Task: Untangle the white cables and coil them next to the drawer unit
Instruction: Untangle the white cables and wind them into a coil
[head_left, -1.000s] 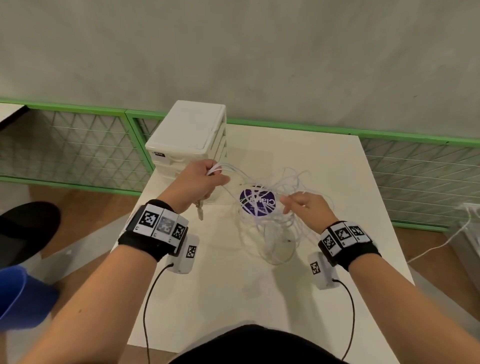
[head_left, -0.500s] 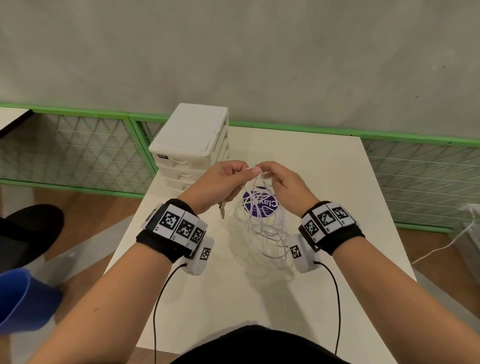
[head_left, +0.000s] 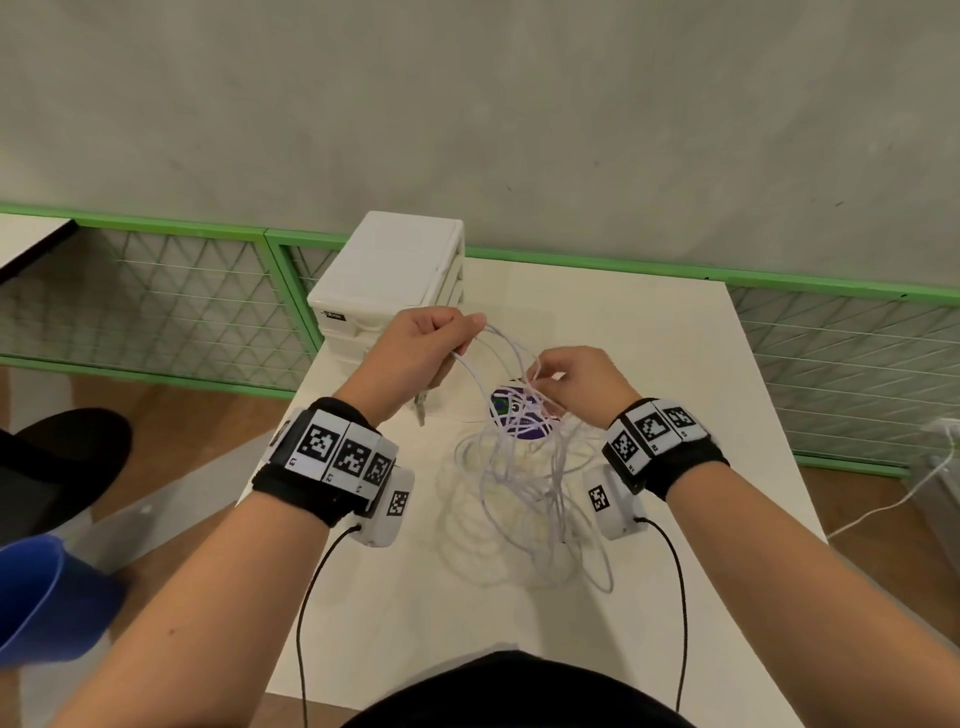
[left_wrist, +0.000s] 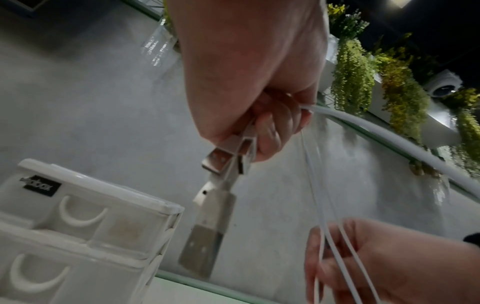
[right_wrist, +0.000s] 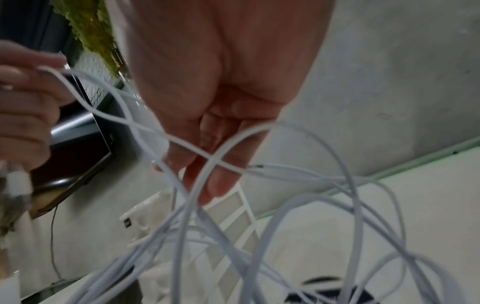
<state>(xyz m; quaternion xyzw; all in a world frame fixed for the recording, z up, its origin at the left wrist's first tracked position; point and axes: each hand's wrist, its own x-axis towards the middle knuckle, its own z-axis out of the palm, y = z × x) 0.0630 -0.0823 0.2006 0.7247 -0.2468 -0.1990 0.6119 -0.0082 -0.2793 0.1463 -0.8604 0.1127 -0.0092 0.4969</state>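
A tangle of thin white cables (head_left: 524, 483) hangs between my two hands above the white table (head_left: 675, 364), its lower loops lying on the tabletop. My left hand (head_left: 441, 343) grips the cable ends, and several USB plugs (left_wrist: 223, 162) stick out below its curled fingers. My right hand (head_left: 550, 376) pinches a few strands (right_wrist: 197, 156) to the right of the left hand, above a round purple sticker (head_left: 519, 415). The white drawer unit (head_left: 395, 280) stands at the table's back left corner, just behind the left hand.
A green-framed wire fence (head_left: 156, 291) runs behind the table under a grey wall. A black chair (head_left: 57, 467) and a blue object (head_left: 41, 597) sit to the left on the floor. Another white cable (head_left: 893, 504) trails on the floor to the right.
My hands met above the sticker and have now drawn apart. The left hand has risen toward the drawer unit and cable loops stretch between the hands.
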